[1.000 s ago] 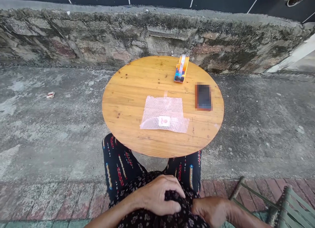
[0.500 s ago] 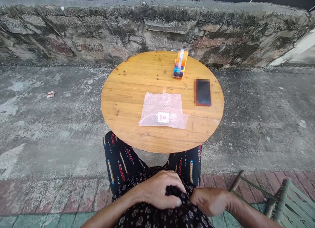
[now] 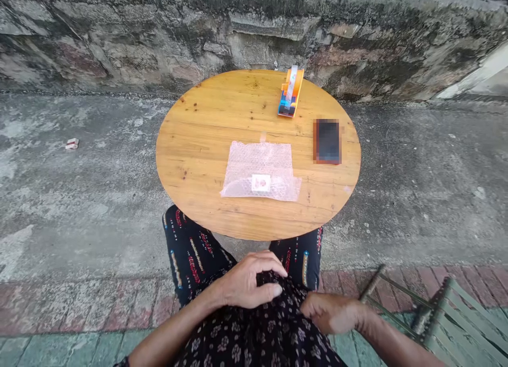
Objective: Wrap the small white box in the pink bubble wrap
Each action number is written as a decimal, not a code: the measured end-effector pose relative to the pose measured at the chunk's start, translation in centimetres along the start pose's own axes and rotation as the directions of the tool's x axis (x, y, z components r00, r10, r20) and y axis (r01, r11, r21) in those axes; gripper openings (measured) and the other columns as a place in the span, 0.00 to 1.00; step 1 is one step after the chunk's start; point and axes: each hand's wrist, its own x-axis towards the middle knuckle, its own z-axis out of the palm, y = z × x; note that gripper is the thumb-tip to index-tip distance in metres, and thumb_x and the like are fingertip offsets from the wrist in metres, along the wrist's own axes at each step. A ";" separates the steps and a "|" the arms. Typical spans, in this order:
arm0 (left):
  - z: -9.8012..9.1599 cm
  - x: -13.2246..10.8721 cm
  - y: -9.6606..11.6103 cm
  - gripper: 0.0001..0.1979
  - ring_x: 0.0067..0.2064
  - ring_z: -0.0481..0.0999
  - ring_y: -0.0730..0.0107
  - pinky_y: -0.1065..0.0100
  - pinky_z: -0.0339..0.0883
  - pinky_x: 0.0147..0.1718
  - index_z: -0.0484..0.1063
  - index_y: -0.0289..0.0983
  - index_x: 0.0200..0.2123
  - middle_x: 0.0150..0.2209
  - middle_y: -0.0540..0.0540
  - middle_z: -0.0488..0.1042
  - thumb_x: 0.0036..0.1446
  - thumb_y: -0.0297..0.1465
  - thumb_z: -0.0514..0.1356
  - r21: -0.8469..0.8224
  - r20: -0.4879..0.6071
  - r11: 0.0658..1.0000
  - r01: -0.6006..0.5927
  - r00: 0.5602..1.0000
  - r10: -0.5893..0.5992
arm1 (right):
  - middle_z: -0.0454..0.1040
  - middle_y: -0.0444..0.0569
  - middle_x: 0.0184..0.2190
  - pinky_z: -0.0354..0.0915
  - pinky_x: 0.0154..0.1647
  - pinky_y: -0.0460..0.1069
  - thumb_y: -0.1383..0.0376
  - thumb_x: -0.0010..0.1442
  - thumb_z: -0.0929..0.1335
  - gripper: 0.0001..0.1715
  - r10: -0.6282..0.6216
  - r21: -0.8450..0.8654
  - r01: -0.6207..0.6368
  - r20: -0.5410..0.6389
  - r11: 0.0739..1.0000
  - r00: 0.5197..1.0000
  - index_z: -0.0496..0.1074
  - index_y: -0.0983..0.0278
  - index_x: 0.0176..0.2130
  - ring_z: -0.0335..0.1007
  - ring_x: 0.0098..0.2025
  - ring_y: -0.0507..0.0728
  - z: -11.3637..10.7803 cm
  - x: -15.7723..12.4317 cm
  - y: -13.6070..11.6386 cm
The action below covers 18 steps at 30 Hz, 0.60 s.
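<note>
Nearest: left hand (image 3: 248, 282) lies on the lap w/ fingers curled into the dark floral fabric (image 3: 262, 335), thumb pressed to it; right hand (image 3: 331, 311) just beside, fingers also bunched in the cloth, can't tell if it grips. A green chair (image 3: 456, 324) sits at the right. Further out, round wooden table (image 3: 190, 155) w/ bubble wrap sheet (image 3: 260, 168) mid-table, a small white label (image 3: 261, 182) on it. Phone (image 3: 327, 141) right of it; orange tape dispenser (image 3: 290, 92) near far edge. Stone wall (image 3: 159, 44) behind.

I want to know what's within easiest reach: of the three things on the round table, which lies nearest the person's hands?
The bubble wrap sheet with the small white label, at the table's middle. The tape dispenser and phone sit farther back.
</note>
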 end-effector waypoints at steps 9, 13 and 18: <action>-3.4 1.0 0.9 0.10 0.43 0.75 0.65 0.61 0.70 0.44 0.73 0.37 0.44 0.42 0.43 0.76 0.59 0.27 0.58 0.279 -0.319 0.959 -0.044 0.938 0.135 | 0.78 0.48 0.31 0.69 0.34 0.48 0.58 0.66 0.64 0.14 -0.261 -0.195 0.174 -0.716 0.965 0.647 0.75 0.64 0.43 0.73 0.31 0.53 -6.3 -3.4 -9.1; -3.8 2.2 0.6 0.12 0.50 0.73 0.61 0.56 0.69 0.50 0.72 0.39 0.45 0.47 0.42 0.74 0.58 0.23 0.58 0.571 -0.417 0.821 -0.018 0.855 0.309 | 0.75 0.54 0.50 0.65 0.55 0.61 0.61 0.60 0.70 0.21 -0.663 -0.685 -0.142 -0.728 0.715 0.175 0.71 0.61 0.52 0.70 0.53 0.63 -9.9 -1.7 -12.9; -6.2 3.4 1.0 0.24 0.61 0.64 0.50 0.46 0.59 0.59 0.65 0.39 0.56 0.56 0.38 0.67 0.56 0.25 0.62 0.816 -0.527 0.527 0.238 0.681 0.508 | 0.70 0.57 0.57 0.60 0.58 0.65 0.61 0.58 0.71 0.34 -0.734 -0.788 -0.235 -0.616 0.570 0.287 0.62 0.63 0.61 0.65 0.58 0.66 -13.2 1.5 -15.4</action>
